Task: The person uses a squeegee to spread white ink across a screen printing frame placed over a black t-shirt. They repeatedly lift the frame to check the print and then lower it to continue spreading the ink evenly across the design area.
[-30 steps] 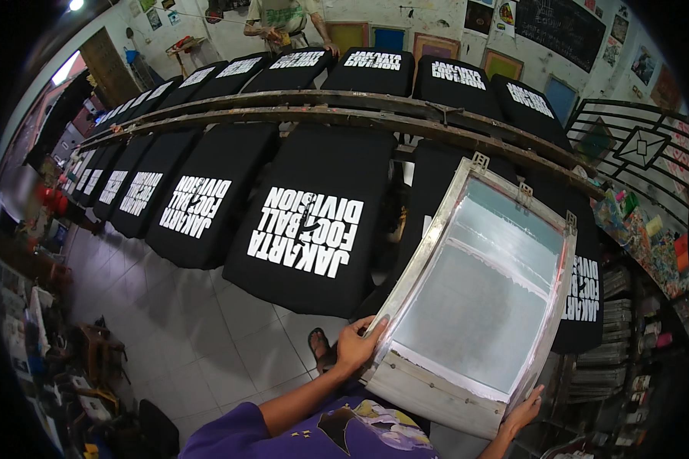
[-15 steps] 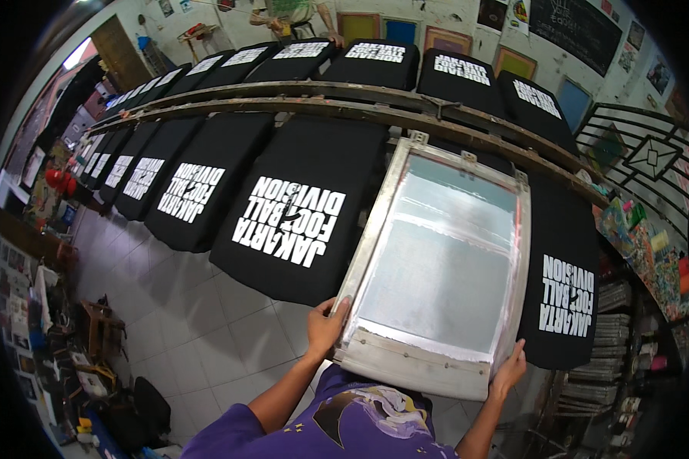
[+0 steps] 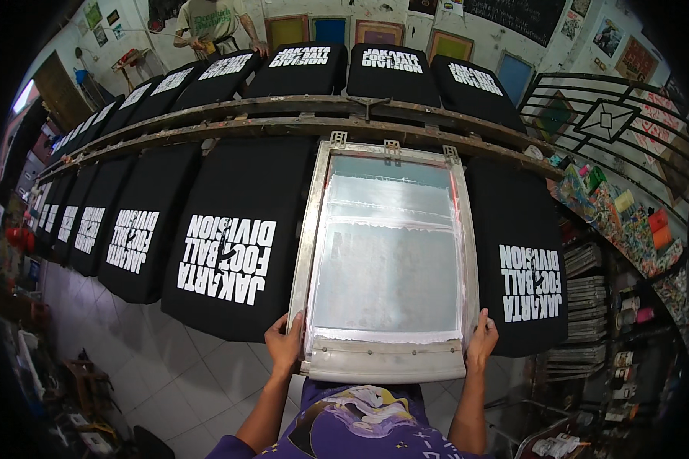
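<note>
Printing screen (image 3: 391, 279), pale metal framing a greyish mesh, lies directly between the two hands and stretches away ahead of them. Its long axis runs from the person's body toward the wooden rail (image 3: 283, 126), so neither hand is clearly nearer: the left hand (image 3: 284, 348) is clamped on the left side of the frame, close to the near corner, and the right hand (image 3: 481, 340) grips the opposite side at about the same level. How the fingers sit underneath is hidden, as is whether the screen rests on anything.

Three metal brackets (image 3: 391, 151) stand along the far edge, well beyond both hands. The screen works as a shallow tray — white paste (image 3: 390, 223) lies in a ragged band across the far part of the mesh, with more along the near edge.

Just left of the left hand is a black shirt (image 3: 249, 183) with a white print; beside the right hand lies another black garment (image 3: 513, 206). Farther right are stacked grey frames (image 3: 587, 298) and a small pink container (image 3: 645, 314) — its contents too small to tell.
</note>
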Motion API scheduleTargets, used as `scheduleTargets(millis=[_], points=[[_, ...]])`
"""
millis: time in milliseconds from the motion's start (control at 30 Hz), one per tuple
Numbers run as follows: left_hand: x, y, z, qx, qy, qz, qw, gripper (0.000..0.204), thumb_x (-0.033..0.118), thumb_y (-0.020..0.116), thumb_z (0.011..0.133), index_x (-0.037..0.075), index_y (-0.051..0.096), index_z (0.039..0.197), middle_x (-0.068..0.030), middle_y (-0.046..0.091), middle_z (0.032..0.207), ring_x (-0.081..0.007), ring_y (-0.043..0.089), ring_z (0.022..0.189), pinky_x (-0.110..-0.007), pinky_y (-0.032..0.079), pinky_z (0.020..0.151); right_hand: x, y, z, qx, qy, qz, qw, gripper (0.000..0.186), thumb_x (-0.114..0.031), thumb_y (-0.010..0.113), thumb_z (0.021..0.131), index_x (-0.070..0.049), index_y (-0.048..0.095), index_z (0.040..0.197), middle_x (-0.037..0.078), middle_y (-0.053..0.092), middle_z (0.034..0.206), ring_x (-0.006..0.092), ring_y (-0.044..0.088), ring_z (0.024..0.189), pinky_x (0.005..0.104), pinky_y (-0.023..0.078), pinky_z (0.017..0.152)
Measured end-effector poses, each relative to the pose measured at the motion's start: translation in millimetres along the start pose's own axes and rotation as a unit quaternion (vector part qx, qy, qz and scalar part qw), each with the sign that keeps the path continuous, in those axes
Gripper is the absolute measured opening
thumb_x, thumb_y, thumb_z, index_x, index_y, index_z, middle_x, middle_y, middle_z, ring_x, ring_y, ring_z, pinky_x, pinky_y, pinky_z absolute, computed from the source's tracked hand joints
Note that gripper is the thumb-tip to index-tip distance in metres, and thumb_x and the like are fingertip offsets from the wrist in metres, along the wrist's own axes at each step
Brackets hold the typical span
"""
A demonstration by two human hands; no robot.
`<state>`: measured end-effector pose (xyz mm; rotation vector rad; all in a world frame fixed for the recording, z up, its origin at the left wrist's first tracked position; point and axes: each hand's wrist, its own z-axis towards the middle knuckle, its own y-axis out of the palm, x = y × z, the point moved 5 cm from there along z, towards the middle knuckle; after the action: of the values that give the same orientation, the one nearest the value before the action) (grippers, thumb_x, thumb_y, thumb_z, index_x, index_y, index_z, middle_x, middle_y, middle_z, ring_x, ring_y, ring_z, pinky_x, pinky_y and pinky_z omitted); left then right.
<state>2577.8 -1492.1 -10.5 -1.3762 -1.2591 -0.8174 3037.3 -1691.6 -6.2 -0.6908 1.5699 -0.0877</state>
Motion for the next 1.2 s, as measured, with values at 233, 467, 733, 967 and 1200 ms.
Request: scheduleTargets(millis=[233, 467, 733, 967, 1200], points=[[10.2, 15.8, 7.7, -0.014, 0.004, 0.063, 0.998, 0.048, 0.032, 0.078, 0.093, -0.011, 0.073, 0.112, -0.0157, 0.078, 0.094, -0.0128, 0.067, 0.084, -0.03, 0.054, 0.079, -0.6, 1.0, 19.6, -0.042, 0.023, 0.006, 0.999, 0.048, -0.04, 0.059, 0.106, 0.007, 0.068, 0.104, 0.005, 0.068, 0.085, 0.0087, 0.058, 0.078, 0.0256, 0.046, 0.071], [11.7, 17.9, 13.6, -0.033, -0.027, 0.061, 0.997, 0.049, 0.032, 0.077, 0.094, -0.01, 0.072, 0.117, -0.0148, 0.078, 0.099, -0.0122, 0.067, 0.088, -0.029, 0.054, 0.083, -3.6, 4.2, 12.8, -0.058, -0.028, 0.072, 0.995, 0.048, -0.039, 0.052, 0.11, 0.002, 0.069, 0.092, -0.004, 0.058, 0.077, 0.0059, 0.046, 0.072, 0.0254, 0.037, 0.064], [4.1, 28.4, 14.8, 0.014, 0.003, 0.132, 0.991, 0.055, 0.035, 0.077, 0.093, -0.01, 0.069, 0.123, -0.0179, 0.076, 0.108, -0.015, 0.068, 0.098, -0.028, 0.051, 0.09, 4.6, 12.9, 13.5, -0.063, -0.078, 0.048, 0.994, 0.047, -0.032, 0.054, 0.109, 0.012, 0.064, 0.123, 0.018, 0.073, 0.105, 0.0187, 0.07, 0.096, 0.0297, 0.054, 0.086], [-6.1, 28.9, 17.4, 0.033, 0.022, 0.031, 0.999, 0.043, 0.022, 0.085, 0.087, -0.005, 0.074, 0.119, -0.0119, 0.07, 0.107, -0.016, 0.068, 0.101, -0.027, 0.053, 0.086, 10.3, 5.8, 11.7, -0.053, -0.184, 0.0, 0.981, 0.055, -0.04, 0.059, 0.105, 0.006, 0.057, 0.137, 0.018, 0.063, 0.131, 0.0255, 0.061, 0.119, 0.0362, 0.047, 0.1], [-11.6, -11.8, -24.9, 0.063, 0.063, 0.158, 0.984, 0.044, 0.035, 0.079, 0.089, 0.005, 0.075, 0.121, -0.0176, 0.074, 0.106, -0.0257, 0.072, 0.094, -0.035, 0.055, 0.085, -104.5, -8.8, -92.2, -0.422, -0.439, -0.199, 0.768, 0.053, -0.022, 0.089, 0.072, -0.003, 0.064, 0.115, 0.018, 0.062, 0.112, 0.0394, 0.06, 0.105, 0.0456, 0.048, 0.096]])
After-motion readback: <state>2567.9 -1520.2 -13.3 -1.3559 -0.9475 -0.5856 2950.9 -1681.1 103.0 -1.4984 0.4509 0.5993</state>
